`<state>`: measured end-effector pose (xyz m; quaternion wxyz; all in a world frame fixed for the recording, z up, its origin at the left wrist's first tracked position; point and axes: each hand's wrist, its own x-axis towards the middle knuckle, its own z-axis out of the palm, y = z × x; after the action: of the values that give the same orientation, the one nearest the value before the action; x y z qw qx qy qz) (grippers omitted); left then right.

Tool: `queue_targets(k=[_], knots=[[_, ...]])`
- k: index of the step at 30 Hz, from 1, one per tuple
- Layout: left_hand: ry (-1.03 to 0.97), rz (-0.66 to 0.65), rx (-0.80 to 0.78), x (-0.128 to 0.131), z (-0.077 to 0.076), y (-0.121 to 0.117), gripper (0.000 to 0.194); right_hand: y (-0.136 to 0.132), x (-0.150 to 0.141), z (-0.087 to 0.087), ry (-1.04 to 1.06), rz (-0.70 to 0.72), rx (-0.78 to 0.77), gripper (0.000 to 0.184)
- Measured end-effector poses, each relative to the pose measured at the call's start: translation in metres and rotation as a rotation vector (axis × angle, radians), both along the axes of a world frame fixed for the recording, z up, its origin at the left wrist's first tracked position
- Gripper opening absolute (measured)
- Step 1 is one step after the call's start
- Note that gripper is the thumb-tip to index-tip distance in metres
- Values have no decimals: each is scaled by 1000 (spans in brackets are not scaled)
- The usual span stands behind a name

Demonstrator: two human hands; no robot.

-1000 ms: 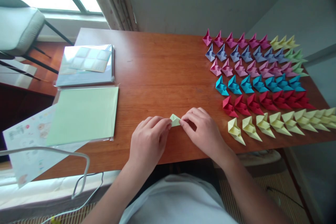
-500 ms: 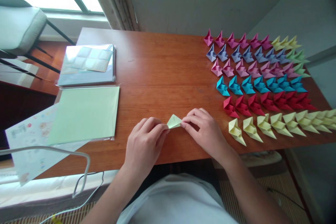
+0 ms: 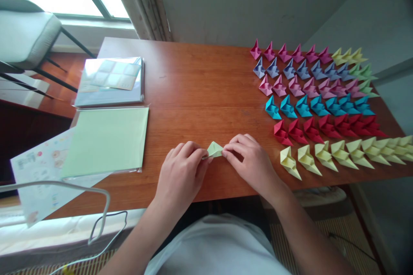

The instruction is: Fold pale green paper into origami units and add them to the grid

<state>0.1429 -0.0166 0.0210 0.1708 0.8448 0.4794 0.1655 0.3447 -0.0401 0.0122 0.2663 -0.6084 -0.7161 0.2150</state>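
Observation:
Between my hands, just above the near part of the table, is a small folded piece of pale green origami paper (image 3: 214, 150) with a triangular top. My left hand (image 3: 184, 167) pinches its left corner; the fingertips hide that end. My right hand (image 3: 250, 161) pinches the right corner between thumb and forefinger. To the right of my right hand starts a row of pale yellow folded paper figures (image 3: 290, 163). Behind it stand red paper figures (image 3: 281, 132) in a row of their own.
Further back are rows of turquoise figures (image 3: 272, 107), pink figures (image 3: 265, 85), lavender figures (image 3: 259, 68) and magenta figures (image 3: 256, 50). At left lie a pack of green paper (image 3: 108, 142), a plastic-wrapped pack (image 3: 90, 90) and a printed sheet (image 3: 41, 176). A grey bent tube (image 3: 80, 187) crosses the near left corner.
My left fingers have shifted slightly on the left corner, covering it a little differently. My right hand keeps its pinch. The whole view has moved slightly.

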Motion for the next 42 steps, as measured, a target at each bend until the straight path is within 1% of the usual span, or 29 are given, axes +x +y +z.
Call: queue_targets(k=[5, 9, 12, 16, 21, 23, 25, 28, 31, 33, 37, 42], knots=[[-67, -17, 3, -4, -4, 0, 12, 2, -1, 3, 5, -5, -35, 12], [-86, -1, -6, -11, -5, 0, 14, 3, 0, 4, -3, -2, -63, 14], [-88, -27, -25, -12, -4, 2, 14, 3, 0, 3, -11, -3, -63, 15], [-14, -50, -22, -10, -1, 4, 17, 2, 0, 2, -18, -6, -59, 14], [78, -79, -54, -8, 9, 6, 22, 3, -1, 3, -32, -5, -67, 15], [72, -82, -72, -5, 11, 7, 21, 3, -1, 4, -36, -1, -68, 14], [24, -83, -78, -1, 9, 7, 18, 3, -2, 5, -43, -1, -72, 14], [-42, -77, -64, 5, 3, 9, 17, 3, -2, 5, -49, -5, -80, 14], [-44, -50, -42, 10, -2, 10, 20, 3, -1, 6, -35, 0, -78, 13], [-42, -22, -12, 11, -4, 9, 18, 3, 0, 5, -13, 5, -68, 11], [-20, 20, 35, 12, -4, 7, 14, 3, 0, 2, 28, 7, -24, 10], [34, 26, 74, 15, -2, 4, 17, 5, -1, -2, 24, 2, 12, 11]])
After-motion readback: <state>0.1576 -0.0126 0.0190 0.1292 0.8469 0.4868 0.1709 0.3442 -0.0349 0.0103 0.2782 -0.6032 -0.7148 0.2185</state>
